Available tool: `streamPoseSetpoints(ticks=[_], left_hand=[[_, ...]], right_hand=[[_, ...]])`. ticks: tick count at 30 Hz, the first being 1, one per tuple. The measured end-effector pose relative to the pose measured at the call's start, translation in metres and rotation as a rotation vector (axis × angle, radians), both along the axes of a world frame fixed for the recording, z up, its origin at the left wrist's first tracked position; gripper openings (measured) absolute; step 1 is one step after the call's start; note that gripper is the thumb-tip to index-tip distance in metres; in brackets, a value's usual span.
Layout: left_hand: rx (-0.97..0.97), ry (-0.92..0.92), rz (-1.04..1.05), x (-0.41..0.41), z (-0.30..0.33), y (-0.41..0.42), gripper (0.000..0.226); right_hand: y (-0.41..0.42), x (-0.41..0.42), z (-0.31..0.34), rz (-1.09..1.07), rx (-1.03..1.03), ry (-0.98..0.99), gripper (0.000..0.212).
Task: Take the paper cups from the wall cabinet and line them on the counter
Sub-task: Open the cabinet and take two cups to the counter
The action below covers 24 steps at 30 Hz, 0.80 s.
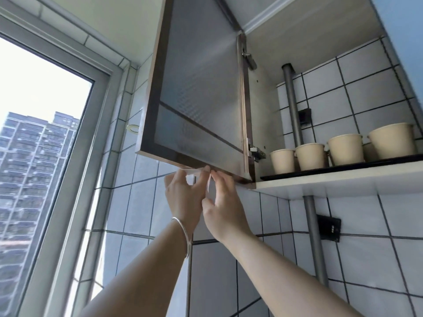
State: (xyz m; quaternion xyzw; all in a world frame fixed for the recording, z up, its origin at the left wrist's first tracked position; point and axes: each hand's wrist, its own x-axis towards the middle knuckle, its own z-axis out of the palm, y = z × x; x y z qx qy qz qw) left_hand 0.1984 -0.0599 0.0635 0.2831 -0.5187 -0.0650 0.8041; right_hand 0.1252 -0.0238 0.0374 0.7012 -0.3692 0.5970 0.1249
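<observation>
Several beige paper cups (310, 156) stand in a row on a dark mat (343, 169) on the bottom shelf of the open wall cabinet (332, 184). The cabinet's frosted-glass door (196, 92) is swung out to the left. Both hands are raised to the door's bottom edge, left of the cups. My left hand (183, 195), with a silver bangle on the wrist, and my right hand (225, 207) pinch a thin clear strip (195, 170) that hangs from that edge. Neither hand touches a cup. The counter is out of view.
A grey pipe (291, 104) runs down the tiled back wall through the shelf, left of the cups. A black socket (328, 227) sits on the wall below the shelf. A large window (43, 145) fills the left side, close to the open door.
</observation>
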Motion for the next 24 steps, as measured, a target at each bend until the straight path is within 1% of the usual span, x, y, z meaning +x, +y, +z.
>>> streamPoseSetpoints(ticks=[3,5,6,8,9,11,14,18,21,24], left_hand=[[-0.005,0.029,-0.047,-0.005,-0.004,0.002,0.025],[-0.059,0.082,-0.087,-0.012,-0.009,0.004,0.024],[-0.087,0.134,-0.104,-0.017,-0.012,0.006,0.027],[-0.12,0.245,-0.129,-0.031,-0.021,0.008,0.044],[-0.121,0.264,-0.157,-0.041,-0.027,0.009,0.052],[-0.09,0.195,-0.255,-0.064,-0.038,0.008,0.058],[0.006,0.008,-0.366,-0.1,-0.046,0.008,0.059],[0.012,-0.122,-0.355,-0.132,-0.029,0.007,0.045],[0.026,-0.212,-0.36,-0.147,-0.006,0.001,0.042],[0.025,-0.256,-0.339,-0.156,0.023,-0.011,0.04]], right_hand=[[0.0,-0.005,0.0,-0.015,0.005,0.027,0.058],[0.003,-0.01,0.001,-0.017,0.008,0.04,0.054],[0.005,-0.014,0.0,-0.023,0.006,0.038,0.051],[0.006,-0.026,0.0,-0.073,0.015,0.013,0.046],[0.006,-0.035,0.0,-0.108,0.021,-0.015,0.044],[0.004,-0.053,0.0,-0.169,0.016,-0.093,0.04],[0.006,-0.084,0.004,-0.239,0.035,-0.194,0.04],[0.012,-0.128,0.018,-0.328,0.019,-0.239,0.043],[0.016,-0.156,0.038,-0.426,-0.038,-0.266,0.044],[0.017,-0.181,0.063,-0.537,-0.057,-0.294,0.041]])
